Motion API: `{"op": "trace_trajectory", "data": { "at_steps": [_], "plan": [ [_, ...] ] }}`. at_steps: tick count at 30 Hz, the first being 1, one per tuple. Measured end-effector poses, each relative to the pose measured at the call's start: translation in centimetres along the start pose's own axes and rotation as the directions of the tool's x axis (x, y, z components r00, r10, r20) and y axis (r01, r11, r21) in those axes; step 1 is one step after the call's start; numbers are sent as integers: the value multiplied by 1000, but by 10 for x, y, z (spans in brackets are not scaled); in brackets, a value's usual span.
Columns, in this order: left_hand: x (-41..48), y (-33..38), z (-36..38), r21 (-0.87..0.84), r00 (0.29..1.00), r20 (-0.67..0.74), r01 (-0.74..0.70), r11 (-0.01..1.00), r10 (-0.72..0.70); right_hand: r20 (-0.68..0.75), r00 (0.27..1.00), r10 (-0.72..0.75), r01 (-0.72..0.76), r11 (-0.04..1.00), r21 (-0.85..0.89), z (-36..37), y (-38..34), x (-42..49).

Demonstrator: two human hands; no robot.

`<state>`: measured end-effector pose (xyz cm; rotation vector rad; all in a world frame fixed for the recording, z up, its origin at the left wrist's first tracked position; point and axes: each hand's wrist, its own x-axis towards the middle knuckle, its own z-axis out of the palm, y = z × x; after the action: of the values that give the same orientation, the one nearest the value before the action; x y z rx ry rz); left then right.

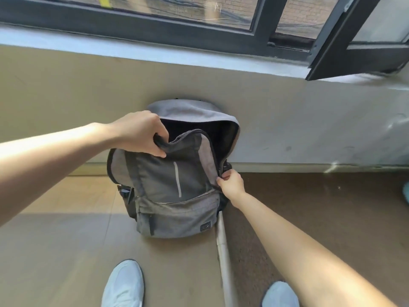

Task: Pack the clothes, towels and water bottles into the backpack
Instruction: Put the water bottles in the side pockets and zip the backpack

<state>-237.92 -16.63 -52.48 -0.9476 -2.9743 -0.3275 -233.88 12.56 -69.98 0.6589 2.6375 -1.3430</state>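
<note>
the grey backpack [174,209] stands on the floor [55,244], leaning on the wall [298,120] under a window [155,21]. the left hand [141,134] curls its fingers [158,149] round the front panel's top edge, holding the mouth wide. the right hand [231,182] pinches the side zip [218,173], likely to open it lower. no clothes, towels or bottles show. a pale pole [223,251] lies beside the bag.

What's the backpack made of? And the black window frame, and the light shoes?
The backpack looks like soft woven cloth, grey and matte, with darker smoother panels; it folds where it is pulled open. The window frame looks like black painted metal, maybe plastic: hard straight edges, dull shine. The shoes look like pale cloth, too blurry to be sure.
</note>
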Motion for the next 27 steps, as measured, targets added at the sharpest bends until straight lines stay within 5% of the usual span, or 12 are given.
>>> {"op": "trace_trajectory", "data": {
  "at_steps": [7,12,17,22,27],
  "plan": [
    [1,1,5,95,999,-39,10,995,-7,107,989,100,-106,993,57,-4,0,12],
    [6,4,5,202,993,-119,20,979,4,241,960,142,-202,948,247,-14,-14,4],
    [10,0,4,171,977,-213,34,985,3,136,961,243,-278,817,506,-33,-49,5],
    [17,4,4,62,934,-355,54,997,-29,55,998,-5,-25,852,523,-77,-97,11],
    [38,24,4,35,921,-383,96,995,-75,114,940,-320,299,939,169,-118,-152,16]
  ]
}}
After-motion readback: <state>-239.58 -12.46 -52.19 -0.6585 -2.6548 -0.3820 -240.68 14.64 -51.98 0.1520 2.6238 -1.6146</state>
